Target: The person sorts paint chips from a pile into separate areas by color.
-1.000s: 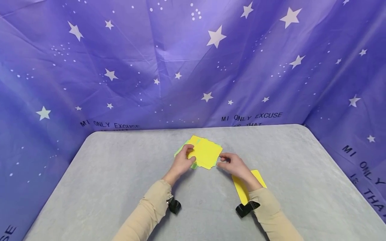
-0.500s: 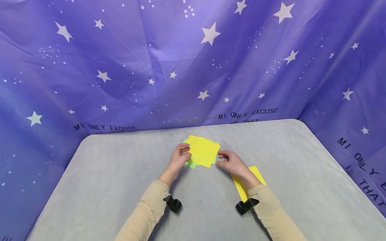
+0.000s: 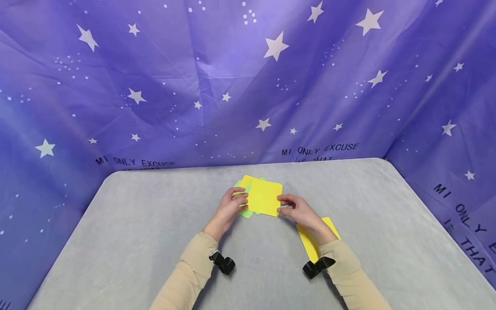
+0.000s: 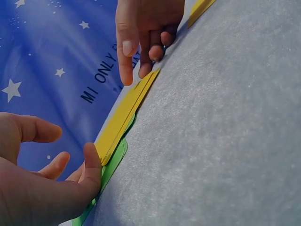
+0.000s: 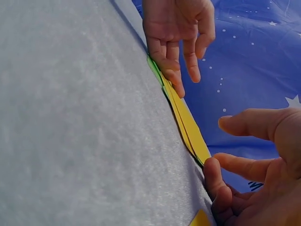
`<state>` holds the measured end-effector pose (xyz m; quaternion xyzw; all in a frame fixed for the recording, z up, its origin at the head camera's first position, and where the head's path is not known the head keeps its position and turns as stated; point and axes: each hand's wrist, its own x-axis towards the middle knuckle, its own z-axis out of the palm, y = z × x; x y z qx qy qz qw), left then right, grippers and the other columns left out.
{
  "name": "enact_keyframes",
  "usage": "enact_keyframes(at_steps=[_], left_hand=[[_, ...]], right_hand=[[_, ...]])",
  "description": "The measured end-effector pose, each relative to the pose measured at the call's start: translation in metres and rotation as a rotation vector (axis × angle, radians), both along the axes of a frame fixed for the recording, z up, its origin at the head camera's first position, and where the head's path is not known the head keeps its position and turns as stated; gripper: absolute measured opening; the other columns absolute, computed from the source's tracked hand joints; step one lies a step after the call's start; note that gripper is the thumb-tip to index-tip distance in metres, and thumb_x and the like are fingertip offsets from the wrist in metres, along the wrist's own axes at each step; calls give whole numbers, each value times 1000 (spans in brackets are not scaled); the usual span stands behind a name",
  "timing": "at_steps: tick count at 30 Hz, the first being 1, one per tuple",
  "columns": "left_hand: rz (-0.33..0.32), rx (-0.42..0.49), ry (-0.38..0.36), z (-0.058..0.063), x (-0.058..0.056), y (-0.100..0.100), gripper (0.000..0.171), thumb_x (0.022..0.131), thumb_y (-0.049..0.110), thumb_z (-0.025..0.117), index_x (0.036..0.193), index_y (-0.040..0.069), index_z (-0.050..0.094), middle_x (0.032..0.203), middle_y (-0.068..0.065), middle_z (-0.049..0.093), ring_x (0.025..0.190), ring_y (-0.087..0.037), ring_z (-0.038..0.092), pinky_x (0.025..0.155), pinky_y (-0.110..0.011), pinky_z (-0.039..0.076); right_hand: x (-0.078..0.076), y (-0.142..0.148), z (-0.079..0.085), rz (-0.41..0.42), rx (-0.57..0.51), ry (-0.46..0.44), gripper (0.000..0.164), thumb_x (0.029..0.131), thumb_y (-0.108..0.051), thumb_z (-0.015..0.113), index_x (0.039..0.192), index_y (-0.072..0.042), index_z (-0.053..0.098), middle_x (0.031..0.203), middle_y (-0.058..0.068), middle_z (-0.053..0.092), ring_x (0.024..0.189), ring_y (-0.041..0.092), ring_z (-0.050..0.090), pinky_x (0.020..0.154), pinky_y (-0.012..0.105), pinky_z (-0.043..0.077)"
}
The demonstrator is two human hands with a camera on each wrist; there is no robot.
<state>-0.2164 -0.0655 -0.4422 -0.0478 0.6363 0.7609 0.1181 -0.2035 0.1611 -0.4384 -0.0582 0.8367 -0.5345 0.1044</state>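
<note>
A loose pile of thin, flat yellow cards (image 3: 265, 196) with rounded corners lies toward the back of the table, with green cards (image 3: 245, 214) showing from under its left side. My left hand (image 3: 226, 209) touches the pile's left edge, fingers loosely spread. In the left wrist view its thumb and fingers stand apart, and one finger meets the yellow edge. At the opposite edge, my right hand (image 3: 300, 212) has fingertips against the yellow corner; the right wrist view shows its thumb and fingers apart, not pinching. The card edges look uneven in both wrist views.
Another yellow card or stack (image 3: 308, 242) lies partly under my right wrist. Black wrist cameras (image 3: 224, 263) sit on both sleeves. The grey table (image 3: 135, 241) meets a purple star-printed curtain (image 3: 232, 77) at its back and sides.
The top yellow card has turned slightly counterclockwise. My right fingertips have come against its right edge. My left thumb, over the cards earlier, has drawn back to their left edge.
</note>
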Motion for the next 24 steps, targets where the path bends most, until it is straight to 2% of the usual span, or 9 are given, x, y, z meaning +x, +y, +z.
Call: enact_keyframes(at_steps=[4,7,12,15,20,24], left_hand=[[-7,-14,11,-2,1,-1,43,86,-7,51,129,-6,44,121,-24,54,97,-22,55,89,-38,48],[-12,-34,25,-3,2,-1,43,85,-8,56,126,-6,46,111,-19,55,89,-19,56,83,-32,49],[-25,-52,25,-6,5,0,43,82,-10,61,123,-6,48,95,-9,47,81,-15,48,71,-24,45],[-34,-57,33,-7,6,0,43,82,-12,60,123,-6,47,94,-8,45,81,-16,45,70,-24,44],[-30,-69,39,-8,7,-1,45,83,-12,58,126,-6,45,94,-9,50,81,-16,50,70,-24,45],[-20,-95,41,-8,7,-3,45,85,-12,56,127,-5,43,93,-10,53,78,-16,53,69,-25,48]], right_hand=[[0,0,2,-29,-32,-38,46,87,-5,66,129,9,51,107,17,58,83,19,53,65,25,43],[0,0,4,-60,-52,-67,48,89,-5,66,131,8,49,103,14,59,79,17,51,62,25,40],[3,-1,6,-87,-83,-102,50,89,-8,67,133,6,48,99,9,59,77,15,48,61,25,39],[3,-1,5,-98,-114,-111,51,89,-8,67,134,6,47,97,8,58,75,15,48,60,25,38],[2,-1,5,-114,-159,-111,51,89,-6,66,134,6,45,92,6,58,70,13,47,55,24,36],[2,-1,3,-112,-142,-95,48,89,-6,66,131,7,47,90,5,57,70,13,46,56,24,36]])
